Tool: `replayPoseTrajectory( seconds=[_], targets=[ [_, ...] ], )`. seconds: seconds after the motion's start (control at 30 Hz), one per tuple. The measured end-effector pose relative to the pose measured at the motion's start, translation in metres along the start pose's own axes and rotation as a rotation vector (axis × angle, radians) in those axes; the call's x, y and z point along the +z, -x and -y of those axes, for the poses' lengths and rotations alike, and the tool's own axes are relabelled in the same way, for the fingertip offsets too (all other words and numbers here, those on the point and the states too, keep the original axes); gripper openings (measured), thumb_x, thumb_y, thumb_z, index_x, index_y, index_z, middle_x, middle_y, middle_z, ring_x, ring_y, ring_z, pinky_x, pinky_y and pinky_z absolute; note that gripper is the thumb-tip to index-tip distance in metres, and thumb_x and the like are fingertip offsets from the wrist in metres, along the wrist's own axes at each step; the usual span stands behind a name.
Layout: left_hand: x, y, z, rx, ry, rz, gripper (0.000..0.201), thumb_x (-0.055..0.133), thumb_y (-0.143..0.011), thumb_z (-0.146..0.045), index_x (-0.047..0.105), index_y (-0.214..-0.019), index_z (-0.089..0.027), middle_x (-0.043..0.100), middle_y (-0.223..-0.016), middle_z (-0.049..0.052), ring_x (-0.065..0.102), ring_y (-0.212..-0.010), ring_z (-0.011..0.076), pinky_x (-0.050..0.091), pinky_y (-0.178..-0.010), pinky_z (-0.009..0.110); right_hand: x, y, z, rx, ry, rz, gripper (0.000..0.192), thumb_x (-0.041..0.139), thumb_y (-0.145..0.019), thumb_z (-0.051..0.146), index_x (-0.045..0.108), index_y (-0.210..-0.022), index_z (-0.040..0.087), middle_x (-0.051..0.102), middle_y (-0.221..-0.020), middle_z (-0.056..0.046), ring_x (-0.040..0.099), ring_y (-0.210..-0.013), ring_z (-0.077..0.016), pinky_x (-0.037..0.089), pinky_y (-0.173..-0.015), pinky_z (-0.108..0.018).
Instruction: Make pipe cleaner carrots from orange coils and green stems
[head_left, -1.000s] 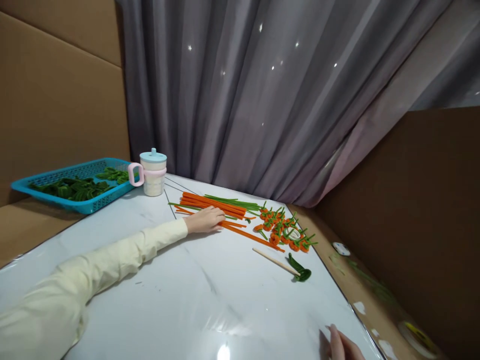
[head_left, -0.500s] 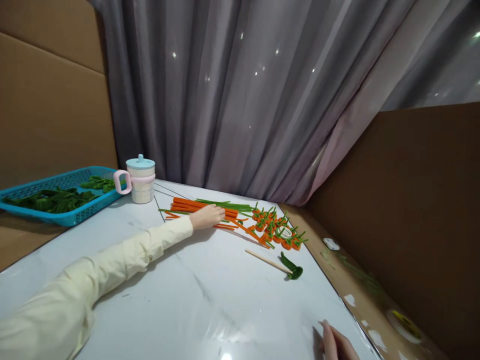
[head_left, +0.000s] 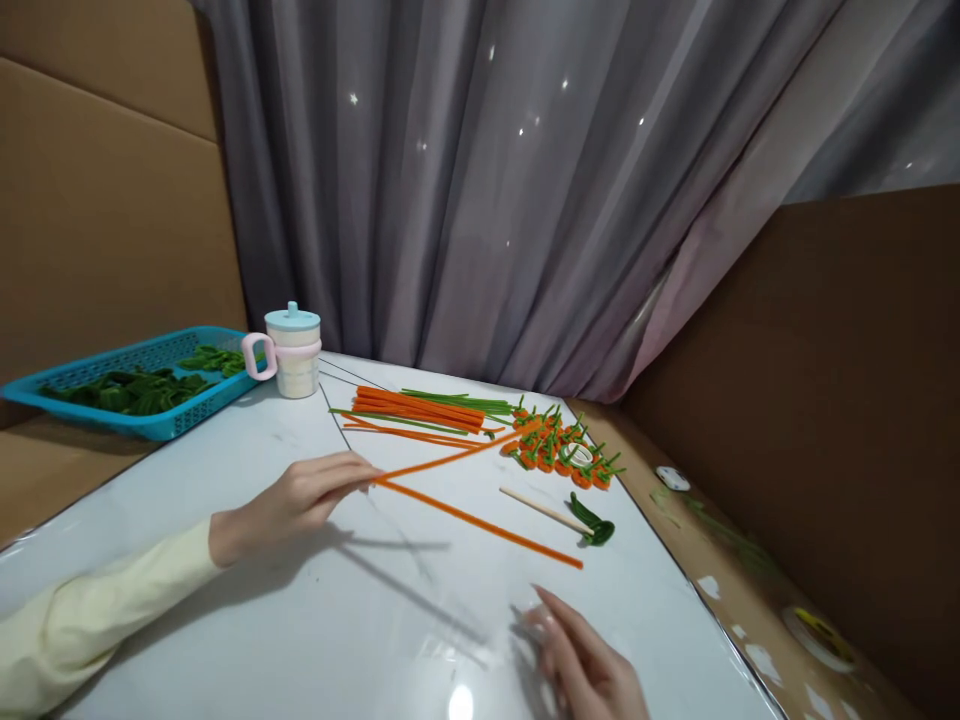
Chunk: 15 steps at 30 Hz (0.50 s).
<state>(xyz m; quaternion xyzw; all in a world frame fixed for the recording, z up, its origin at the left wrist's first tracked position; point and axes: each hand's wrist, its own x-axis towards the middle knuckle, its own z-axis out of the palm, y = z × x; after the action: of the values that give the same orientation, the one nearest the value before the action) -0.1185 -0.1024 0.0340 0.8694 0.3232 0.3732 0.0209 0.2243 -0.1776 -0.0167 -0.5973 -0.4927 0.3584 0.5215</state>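
Pinched in L hand (head_left: 289,500): 2 orange pipe cleaners (head_left: 480,523).

A glossy white tabletop (head_left: 360,610) carries a bundle of orange and green stems (head_left: 420,408) near its far edge, orange flowers (head_left: 562,455) toward the right edge, and a lidded cup (head_left: 296,350) at the far left corner.

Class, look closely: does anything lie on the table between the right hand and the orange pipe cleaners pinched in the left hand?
Nothing visible does. Only bare table separates the right hand from the orange pipe cleaners held by the left hand.
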Motion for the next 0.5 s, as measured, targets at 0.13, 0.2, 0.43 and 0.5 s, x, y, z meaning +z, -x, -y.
replayPoseTrajectory(
  seconds=[0.13, 0.2, 0.43, 0.5],
  targets=[
    [0.007, 0.010, -0.015, 0.046, 0.118, 0.147, 0.041, 0.031, -0.088, -0.002, 0.056, -0.116, -0.019, 0.066, -0.099, 0.009, 0.063, -0.089, 0.0158, 0.052, -0.077, 0.024, 0.055, 0.018, 0.022, 0.010, -0.329, 0.189, 0.056, 0.068, -0.071, 0.046, 0.059, -0.121, 0.024, 0.067, -0.104, -0.009, 0.051, -0.043, -0.0079, 0.039, -0.035, -0.019],
    [0.011, 0.008, -0.020, 0.121, 0.104, 0.199, 0.042, 0.033, -0.086, 0.000, 0.056, -0.115, -0.019, 0.066, -0.098, 0.009, 0.063, -0.088, 0.0159, 0.052, -0.077, 0.024, 0.064, 0.019, 0.032, 0.023, -0.446, 0.205, 0.056, 0.071, -0.070, 0.043, 0.057, -0.121, 0.024, 0.062, -0.114, -0.011, 0.054, -0.050, -0.0090, 0.042, -0.038, -0.019],
    [0.020, 0.003, -0.029, 0.337, -0.117, 0.228, 0.035, 0.033, -0.088, -0.002, 0.054, -0.113, -0.015, 0.067, -0.085, 0.011, 0.061, -0.072, 0.0186, 0.049, -0.066, 0.030, 0.059, 0.004, 0.037, 0.104, -0.550, 0.236, 0.030, 0.066, -0.078, 0.041, 0.062, -0.089, 0.013, 0.068, -0.081, -0.008, 0.050, -0.047, -0.0088, 0.045, -0.045, -0.022],
    [0.016, 0.004, -0.019, 0.333, -0.171, 0.240, 0.032, 0.035, -0.091, -0.007, 0.055, -0.113, -0.016, 0.066, -0.079, 0.010, 0.060, -0.069, 0.0181, 0.048, -0.065, 0.030, 0.058, 0.000, 0.033, 0.093, -0.590, 0.114, 0.031, 0.067, -0.077, 0.040, 0.060, -0.090, 0.013, 0.067, -0.080, -0.007, 0.051, -0.050, -0.0094, 0.048, -0.052, -0.024]
  ],
)
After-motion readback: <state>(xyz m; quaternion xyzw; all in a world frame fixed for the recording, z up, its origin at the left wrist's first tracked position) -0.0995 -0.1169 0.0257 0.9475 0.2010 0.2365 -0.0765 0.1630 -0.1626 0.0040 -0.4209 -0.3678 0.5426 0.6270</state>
